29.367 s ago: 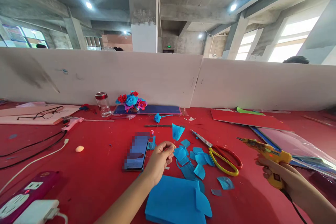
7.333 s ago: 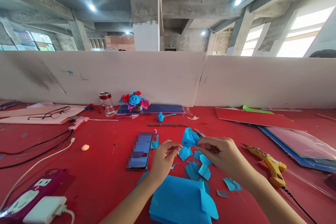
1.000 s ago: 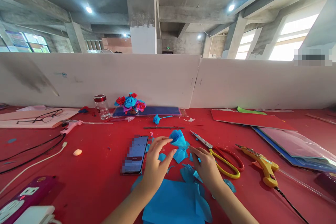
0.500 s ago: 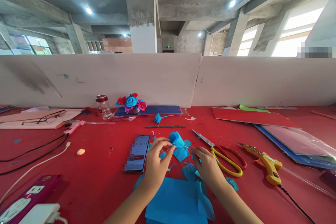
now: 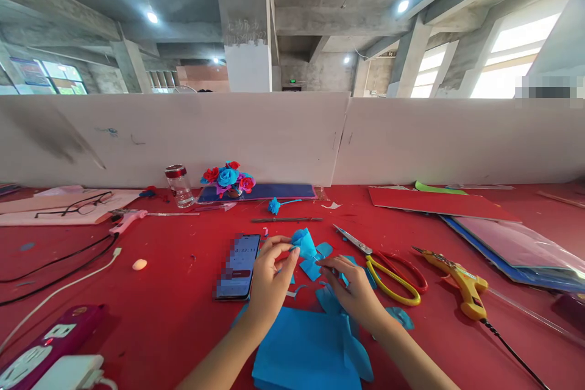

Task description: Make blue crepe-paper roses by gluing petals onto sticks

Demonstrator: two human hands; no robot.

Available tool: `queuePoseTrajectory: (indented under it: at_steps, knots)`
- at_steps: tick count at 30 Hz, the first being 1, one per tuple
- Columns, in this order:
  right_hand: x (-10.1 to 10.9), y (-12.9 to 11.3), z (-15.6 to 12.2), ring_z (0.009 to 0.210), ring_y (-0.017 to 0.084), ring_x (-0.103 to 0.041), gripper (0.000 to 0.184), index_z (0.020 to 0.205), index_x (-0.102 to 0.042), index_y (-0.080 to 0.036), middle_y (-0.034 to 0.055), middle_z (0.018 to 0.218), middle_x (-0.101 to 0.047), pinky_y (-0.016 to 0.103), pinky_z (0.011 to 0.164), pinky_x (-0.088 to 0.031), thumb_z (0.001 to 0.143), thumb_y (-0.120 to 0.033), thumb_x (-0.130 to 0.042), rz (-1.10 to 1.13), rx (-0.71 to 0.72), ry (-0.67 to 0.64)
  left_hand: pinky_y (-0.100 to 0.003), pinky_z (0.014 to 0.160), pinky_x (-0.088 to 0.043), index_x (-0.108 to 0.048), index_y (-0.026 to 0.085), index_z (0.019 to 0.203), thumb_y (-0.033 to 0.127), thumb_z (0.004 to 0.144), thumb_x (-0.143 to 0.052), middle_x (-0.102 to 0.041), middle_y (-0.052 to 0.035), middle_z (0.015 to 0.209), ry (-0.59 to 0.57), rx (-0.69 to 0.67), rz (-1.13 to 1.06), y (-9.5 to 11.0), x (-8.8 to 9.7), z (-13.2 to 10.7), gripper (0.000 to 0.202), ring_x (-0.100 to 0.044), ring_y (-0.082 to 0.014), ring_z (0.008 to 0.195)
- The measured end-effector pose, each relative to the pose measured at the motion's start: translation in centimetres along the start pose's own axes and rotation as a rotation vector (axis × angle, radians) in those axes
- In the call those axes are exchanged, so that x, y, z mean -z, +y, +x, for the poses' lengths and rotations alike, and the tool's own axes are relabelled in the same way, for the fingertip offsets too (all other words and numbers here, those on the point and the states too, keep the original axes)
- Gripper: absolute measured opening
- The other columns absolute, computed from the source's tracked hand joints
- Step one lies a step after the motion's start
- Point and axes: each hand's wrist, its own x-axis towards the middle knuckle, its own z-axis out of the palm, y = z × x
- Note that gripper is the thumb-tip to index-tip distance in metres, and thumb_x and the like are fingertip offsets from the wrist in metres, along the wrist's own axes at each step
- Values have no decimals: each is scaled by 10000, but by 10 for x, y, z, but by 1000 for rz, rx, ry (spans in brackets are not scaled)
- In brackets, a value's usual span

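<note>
My left hand (image 5: 274, 271) is closed, thumb and fingers pinching the base of a blue crepe-paper flower (image 5: 302, 241). My right hand (image 5: 351, 286) is closed too, its fingertips pinched near a thin pale stem, partly hidden, that runs from the flower. Loose blue paper petals (image 5: 311, 269) lie beneath and between the hands. A stack of blue crepe paper (image 5: 304, 344) is below my wrists. Just right of my right hand lie scissors (image 5: 393, 288) with one yellow and one red handle.
A phone (image 5: 238, 267) lies left of my hands, a yellow glue gun (image 5: 470, 289) to the right. Farther back are a paper-flower arrangement (image 5: 228, 178), a small blue flower (image 5: 274, 205), a dark rod (image 5: 287, 220) and a glass jar (image 5: 179, 187). A power strip (image 5: 57, 335) sits front left.
My right hand has shifted left and slightly down, closer to my left hand, so less of the thin stem shows between them. The left hand still holds the flower, slightly farther left.
</note>
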Motion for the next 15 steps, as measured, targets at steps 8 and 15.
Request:
queuePoseTrajectory:
  at_steps: [8,15]
  knots:
    - [-3,0,3,489,90,-393,344,659,-540,-147,-13,562,-507,213,456,-315,877,-374,-401,272,-202,-115,-241,620,-498,-636,166,736,385,766,-563,-569,-66,914,-33,111,-31,-11,1,6,233,-575,-190,844]
    - [-5,7,3,510,101,-406,304,691,-554,-155,-2,580,-530,220,482,-332,861,-360,-410,225,-214,-108,-200,555,-455,-609,170,706,405,750,-562,-548,-59,950,-82,170,-15,-11,2,8,243,-559,-187,852]
